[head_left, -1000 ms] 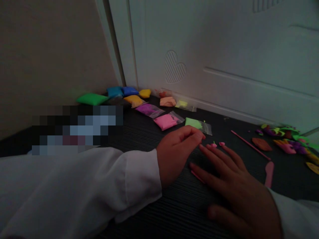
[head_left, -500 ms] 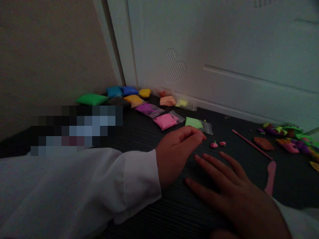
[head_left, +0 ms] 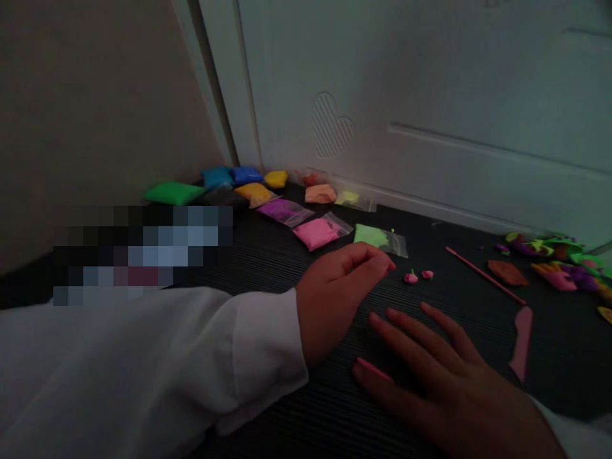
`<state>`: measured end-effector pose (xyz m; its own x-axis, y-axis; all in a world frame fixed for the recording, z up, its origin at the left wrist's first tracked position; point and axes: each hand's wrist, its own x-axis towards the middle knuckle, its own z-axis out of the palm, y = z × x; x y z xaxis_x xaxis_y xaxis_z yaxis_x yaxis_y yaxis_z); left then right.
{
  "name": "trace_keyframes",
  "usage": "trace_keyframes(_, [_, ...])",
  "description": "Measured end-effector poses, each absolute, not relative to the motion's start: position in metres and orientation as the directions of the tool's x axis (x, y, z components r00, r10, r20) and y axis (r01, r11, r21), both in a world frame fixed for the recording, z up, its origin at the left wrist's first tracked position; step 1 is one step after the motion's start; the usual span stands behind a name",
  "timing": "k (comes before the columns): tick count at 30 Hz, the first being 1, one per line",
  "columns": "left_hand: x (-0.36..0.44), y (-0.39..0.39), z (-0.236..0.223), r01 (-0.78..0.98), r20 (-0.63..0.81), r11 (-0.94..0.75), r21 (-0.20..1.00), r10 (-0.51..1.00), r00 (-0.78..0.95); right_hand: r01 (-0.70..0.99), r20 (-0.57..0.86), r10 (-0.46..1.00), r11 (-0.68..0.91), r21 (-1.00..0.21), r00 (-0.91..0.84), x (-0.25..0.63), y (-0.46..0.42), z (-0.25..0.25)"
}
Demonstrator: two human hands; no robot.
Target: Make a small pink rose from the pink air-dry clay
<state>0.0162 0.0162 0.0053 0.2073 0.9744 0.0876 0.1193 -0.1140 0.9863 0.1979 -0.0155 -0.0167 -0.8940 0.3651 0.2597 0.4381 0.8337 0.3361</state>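
Observation:
My left hand (head_left: 342, 293) comes in from the left in a white sleeve, its fingers pinched together; whatever they hold, if anything, is hidden. Over the dark table, my right hand (head_left: 444, 373) is palm down with its fingers spread. A thin pink clay strip (head_left: 375, 368) shows beside its thumb, partly covered by the hand. Just beyond the hands lie two small pink clay buds (head_left: 410, 278) with bits of green. A bag of light green clay (head_left: 370, 236) is behind my left fingertips.
Bags of clay, among them a pink one (head_left: 315, 231) and a green one (head_left: 174, 192), line the back left. At right lie a thin pink stick (head_left: 485, 275), a pink plastic knife (head_left: 521, 344), a brown piece (head_left: 507, 272) and several colourful clay shapes (head_left: 557, 277). A white panel (head_left: 430, 95) rises behind.
My right hand has drawn back slightly toward me, and the pink strip by its thumb has come into view. My left hand stays almost where it was.

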Motion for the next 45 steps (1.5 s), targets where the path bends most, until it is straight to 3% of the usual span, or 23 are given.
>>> trace_keyframes(3, [0.0159,0.016,0.0055,0.155,0.108,-0.139,0.978,0.976,0.189,0.552,0.238,0.507,0.809,0.2,-0.829,0.1979,-0.0154,-0.0144])
trace_keyframes(4, [0.0158,0.0158,0.0057,0.161,0.111,-0.142,0.977,0.975,0.191,0.574,0.233,0.53,0.795,0.198,-0.815,0.1975,-0.0155,-0.0131])
trace_keyframes(8, [0.0148,0.0153,0.0059,0.141,0.081,-0.112,0.984,0.975,0.209,0.456,0.283,0.368,0.806,0.377,-0.886,0.1947,-0.0169,-0.0102])
trace_keyframes(12, [0.0145,0.0157,0.005,0.162,0.096,-0.129,0.978,0.976,0.196,0.592,0.243,0.545,0.781,0.2,-0.802,0.1941,-0.0171,-0.01])
trace_keyframes(16, [0.0154,0.0152,0.0055,0.155,0.069,-0.1,0.983,0.979,0.192,0.442,0.234,0.384,0.845,0.302,-0.893,0.1956,-0.0159,-0.009])
trace_keyframes(20, [0.0154,0.0139,0.0068,0.186,0.08,-0.112,0.976,0.981,0.175,0.55,0.235,0.505,0.809,0.206,-0.83,0.1975,-0.0147,-0.01])
trace_keyframes(24, [0.0152,0.0136,0.0068,0.15,0.049,-0.078,0.986,0.981,0.187,0.473,0.279,0.402,0.839,0.268,-0.872,0.1964,-0.0165,-0.0117])
trace_keyframes(28, [0.0148,0.0146,0.0063,0.164,0.07,-0.101,0.981,0.98,0.186,0.612,0.227,0.576,0.779,0.14,-0.785,0.1951,-0.0171,-0.0101])
trace_keyframes(32, [0.0143,0.0148,0.0069,0.168,0.054,-0.087,0.982,0.979,0.195,0.468,0.224,0.422,0.852,0.233,-0.879,0.1953,-0.0169,-0.01])
trace_keyframes(36, [0.0143,0.0133,0.0067,0.182,0.074,-0.11,0.977,0.978,0.195,0.586,0.217,0.548,0.789,0.185,-0.808,0.1951,-0.0168,-0.01])
trace_keyframes(39, [0.0151,0.0129,0.0066,0.153,0.039,-0.072,0.986,0.978,0.207,0.435,0.221,0.383,0.853,0.287,-0.897,0.1947,-0.0168,-0.0098])
trace_keyframes(41, [0.0154,0.0131,0.0069,0.153,0.044,-0.076,0.985,0.978,0.202,0.464,0.247,0.406,0.846,0.261,-0.88,0.195,-0.0162,-0.0093])
trace_keyframes(43, [0.0152,0.0134,0.0075,0.172,0.069,-0.103,0.98,0.979,0.194,0.532,0.158,0.509,0.825,0.192,-0.846,0.1955,-0.0155,-0.0089])
trace_keyframes(45, [0.0149,0.0139,0.0082,0.173,0.064,-0.099,0.98,0.978,0.2,0.56,0.198,0.527,0.807,0.187,-0.826,0.1957,-0.0156,-0.0089])
